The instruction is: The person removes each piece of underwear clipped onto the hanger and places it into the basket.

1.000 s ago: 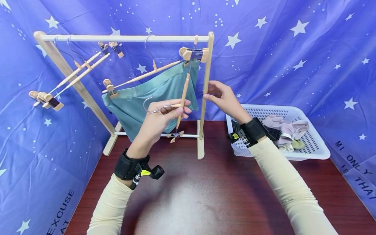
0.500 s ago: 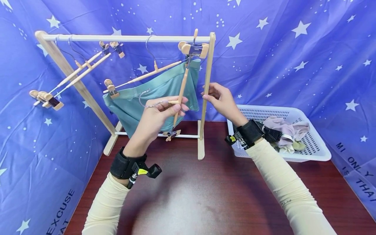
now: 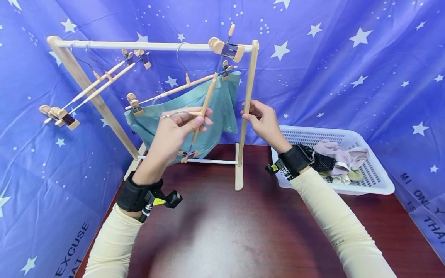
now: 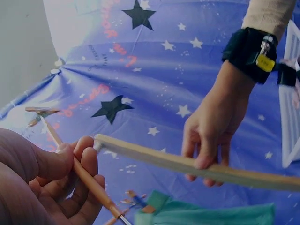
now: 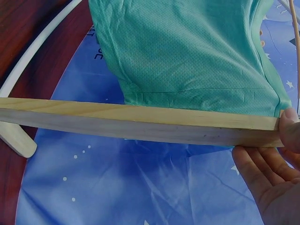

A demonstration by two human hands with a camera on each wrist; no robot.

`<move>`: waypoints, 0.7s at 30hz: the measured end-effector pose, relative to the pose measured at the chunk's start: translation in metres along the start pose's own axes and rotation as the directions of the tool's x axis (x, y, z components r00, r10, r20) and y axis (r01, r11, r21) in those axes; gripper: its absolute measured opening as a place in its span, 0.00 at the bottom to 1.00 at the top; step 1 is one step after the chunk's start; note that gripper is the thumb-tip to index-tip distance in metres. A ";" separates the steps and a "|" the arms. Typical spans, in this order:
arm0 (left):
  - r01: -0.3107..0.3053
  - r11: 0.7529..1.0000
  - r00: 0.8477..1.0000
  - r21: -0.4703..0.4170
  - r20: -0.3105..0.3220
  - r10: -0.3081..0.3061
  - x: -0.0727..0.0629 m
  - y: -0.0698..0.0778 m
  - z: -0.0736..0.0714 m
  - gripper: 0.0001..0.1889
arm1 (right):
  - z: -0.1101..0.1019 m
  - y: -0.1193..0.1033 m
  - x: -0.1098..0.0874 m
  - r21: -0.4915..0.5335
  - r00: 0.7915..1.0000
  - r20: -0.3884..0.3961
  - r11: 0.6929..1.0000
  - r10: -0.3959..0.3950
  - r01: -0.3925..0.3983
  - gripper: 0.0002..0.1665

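Observation:
My left hand point(image 3: 175, 129) pinches a clip hanger point(image 3: 208, 94) at the middle of its wooden bar, between thumb and fingers. The bar slants steeply, with one clip point(image 3: 227, 50) up by the rail and the other low beside the hand. Its metal hook points left, across the teal shorts point(image 3: 222, 104). Those shorts hang from another clip hanger on the wooden rack. My right hand point(image 3: 262, 123) grips the rack's right post point(image 3: 251, 83), thumb on the near side. In the right wrist view the fingers point(image 5: 253, 171) bear on the post's lower edge.
Two bare clip hangers point(image 3: 104, 83) hang at the left of the rack's top rail point(image 3: 139, 45). A white basket point(image 3: 379, 181) with crumpled clothes point(image 3: 342, 156) stands right of the rack on the dark red table point(image 3: 222, 227). A blue starry curtain point(image 3: 330, 77) surrounds it.
My left hand has moved left with the hanger, whose upper end has risen to overlap the rail and leans further right. My right hand has stayed at the post, its fingers reaching further around it.

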State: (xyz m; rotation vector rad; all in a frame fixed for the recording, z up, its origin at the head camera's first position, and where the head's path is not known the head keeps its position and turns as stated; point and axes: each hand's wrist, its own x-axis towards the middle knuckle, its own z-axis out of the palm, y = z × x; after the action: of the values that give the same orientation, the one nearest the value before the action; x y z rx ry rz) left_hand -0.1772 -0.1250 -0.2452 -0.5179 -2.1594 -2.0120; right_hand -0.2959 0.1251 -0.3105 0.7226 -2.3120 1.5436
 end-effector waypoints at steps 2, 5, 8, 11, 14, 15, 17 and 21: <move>-0.019 0.997 1.000 0.079 -0.019 0.020 -0.001 0.009 -0.005 0.14 | 0.000 0.000 -0.001 -0.001 1.000 -0.001 1.000 0.003 -0.003 0.16; -0.052 0.982 0.997 0.184 -0.044 0.062 -0.004 0.023 -0.014 0.13 | 0.000 -0.002 -0.001 -0.004 1.000 -0.005 1.000 0.003 -0.003 0.16; -0.082 0.959 0.992 0.271 -0.071 0.105 -0.006 0.039 -0.023 0.12 | 0.001 -0.001 -0.001 -0.018 1.000 -0.009 1.000 -0.001 0.001 0.16; -0.096 0.934 0.985 0.345 -0.100 0.138 -0.010 0.054 -0.032 0.11 | 0.000 -0.001 -0.001 -0.038 1.000 -0.012 0.999 -0.007 0.006 0.16; -0.109 0.891 0.975 0.440 -0.126 0.181 -0.013 0.067 -0.041 0.10 | 0.000 -0.002 -0.001 -0.043 1.000 -0.014 0.999 -0.006 0.005 0.16; -0.104 0.874 0.972 0.475 -0.136 0.190 -0.014 0.070 -0.044 0.10 | 0.000 -0.002 -0.001 -0.042 1.000 -0.015 0.999 -0.004 0.004 0.16; -0.097 0.834 0.965 0.544 -0.154 0.213 -0.016 0.076 -0.050 0.10 | 0.001 -0.002 -0.002 -0.040 1.000 -0.017 0.999 -0.002 0.001 0.16; -0.050 0.763 0.957 0.644 -0.188 0.222 -0.020 0.084 -0.063 0.11 | 0.003 -0.001 -0.002 -0.044 1.000 -0.021 0.999 -0.006 0.005 0.16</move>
State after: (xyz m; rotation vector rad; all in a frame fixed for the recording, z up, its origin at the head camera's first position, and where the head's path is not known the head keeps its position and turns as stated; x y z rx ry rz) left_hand -0.1373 -0.1868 -0.1676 -0.2785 -2.3543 -1.0745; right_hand -0.2938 0.1222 -0.3117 0.6976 -2.3189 1.4865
